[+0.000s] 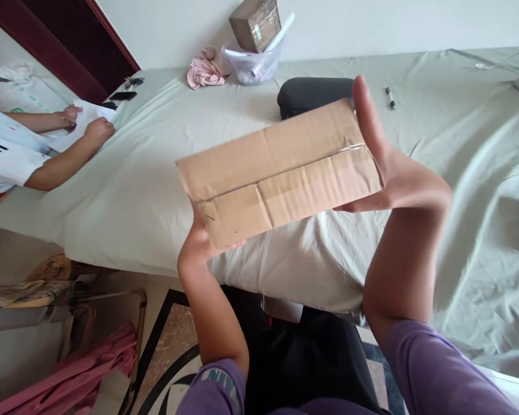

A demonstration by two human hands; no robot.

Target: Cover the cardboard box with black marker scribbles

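You hold a flat cardboard box [279, 173] in the air between your two hands, above a pale green sheet [458, 150] that covers what seems to be a bed. Your left hand [196, 245] is under the near end of the box, and its fingers [227, 246] pass below the cardboard. Your right hand [398, 178] is at the far end, with the grip open wide: the thumb [365, 112] goes up along the short edge and the palm presses against it. So the box is held between both hands, and it is tilted a little in your view. Its flaps lie closed along a long seam [259, 183], and a piece of clear tape [354, 148] shines near your right hand. On the rest of the seam, I cannot tell if there is tape. Near you on the sheet lie a black marker [390, 98] and a dark cushion [311, 95]. Farther away, a clear plastic tub [251, 68] carries a small brown box [255, 24], beside a pink cloth [207, 68]. At the left, another person's hands [98, 131] are on white paper [84, 124].
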